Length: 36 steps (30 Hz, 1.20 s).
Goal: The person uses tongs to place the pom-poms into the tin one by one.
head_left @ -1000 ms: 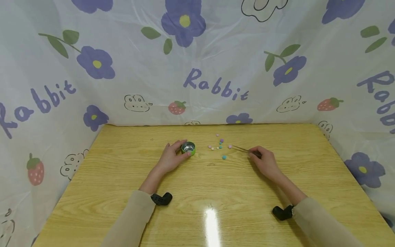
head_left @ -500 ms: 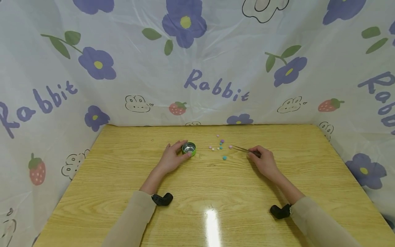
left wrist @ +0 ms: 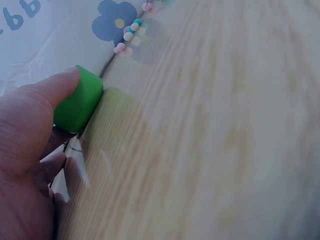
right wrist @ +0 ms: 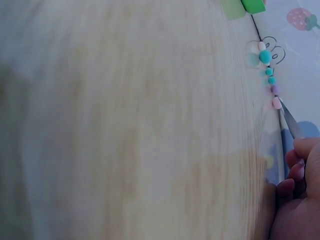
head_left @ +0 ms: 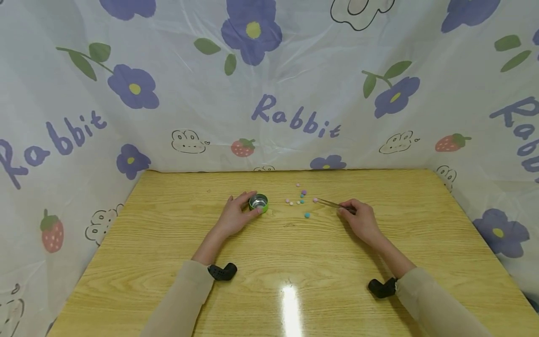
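Note:
My left hand (head_left: 234, 217) holds a small round tin, green outside and silvery inside (head_left: 265, 210), with thumb and fingers around its sides. In the left wrist view the thumb lies along the tin's green wall (left wrist: 86, 104). My right hand (head_left: 362, 222) pinches a pair of slim metal tweezers (head_left: 331, 203) that points left. Their tips are right at a pink pom-pom-like ball (head_left: 315, 200); the right wrist view has that pink ball (right wrist: 277, 103) at the tweezers' end. Whether the tips grip it, I cannot tell.
Between the tin and the tweezers lie several more little balls: a larger blue one (head_left: 307, 215) nearest me, a purple one (head_left: 304, 192), a pink one (head_left: 298, 185) farthest back, plus white and teal ones. A printed cloth (head_left: 290, 145) hangs behind the wooden table (head_left: 252, 299).
The tweezers' tips have closed the small gap to the pink ball. My left hand and the tin stay in place; the head view has shifted very slightly.

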Motion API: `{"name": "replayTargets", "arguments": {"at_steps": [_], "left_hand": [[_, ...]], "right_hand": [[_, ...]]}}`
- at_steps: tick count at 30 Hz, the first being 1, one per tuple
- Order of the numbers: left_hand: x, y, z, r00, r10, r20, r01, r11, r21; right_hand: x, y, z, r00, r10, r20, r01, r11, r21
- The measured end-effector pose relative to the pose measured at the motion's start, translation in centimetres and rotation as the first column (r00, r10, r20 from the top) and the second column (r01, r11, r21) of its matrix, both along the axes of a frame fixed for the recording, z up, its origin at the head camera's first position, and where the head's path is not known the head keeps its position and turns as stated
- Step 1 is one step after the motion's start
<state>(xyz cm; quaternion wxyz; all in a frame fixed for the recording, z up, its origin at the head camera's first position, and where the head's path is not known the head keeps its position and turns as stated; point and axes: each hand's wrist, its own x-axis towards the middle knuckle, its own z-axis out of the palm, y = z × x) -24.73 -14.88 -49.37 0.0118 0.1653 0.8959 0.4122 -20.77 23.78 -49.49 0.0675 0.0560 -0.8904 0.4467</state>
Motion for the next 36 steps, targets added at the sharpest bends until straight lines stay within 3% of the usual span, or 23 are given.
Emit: {"name": "replayTargets", "arguments": {"at_steps": [17,36], "left_hand": [[0.3,0.0,0.1,1.000,0.006,-0.002,-0.006,1.000,-0.005],[0.2,0.0,0.2,1.000,0.008,0.004,-0.008,1.000,-0.018]], "right_hand": [[-0.1,-0.4,-0.1,0.999,-0.028,-0.047,0.030,0.999,0.044],[-0.2,-1.6,0.3,0.997,-0.037,-0.061,0.035,0.999,-0.034]]}}
